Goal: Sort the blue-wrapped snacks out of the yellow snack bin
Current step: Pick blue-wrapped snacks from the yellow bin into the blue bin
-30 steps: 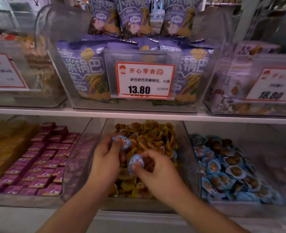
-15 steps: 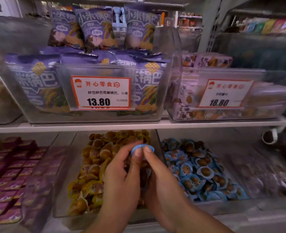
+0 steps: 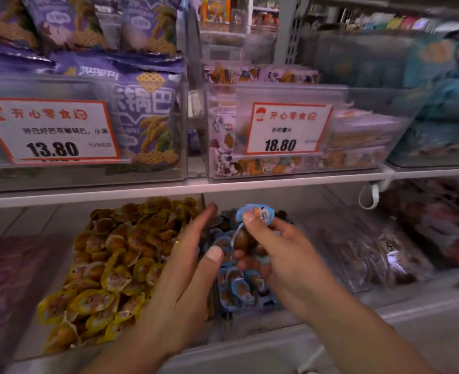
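Right hand (image 3: 285, 255): we find it pinching one blue-wrapped snack (image 3: 258, 214) at thumb and fingertips; more appear cupped beneath.
Left hand (image 3: 185, 268): fingers straight, spread, holding nothing.
Snack position: raised above the blue bin (image 3: 239, 290), right of the yellow bin (image 3: 109, 265).
Governing relation: we judge the drop lies straight down; right hand nearer.

Price cards reading 13.80 (image 3: 51, 130) and 18.80 (image 3: 286, 129) front clear upper-shelf bins (image 3: 357, 147).

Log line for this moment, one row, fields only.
right hand: pinching blue-wrapped snack over blue bin | left hand: open, empty | yellow bin: beside
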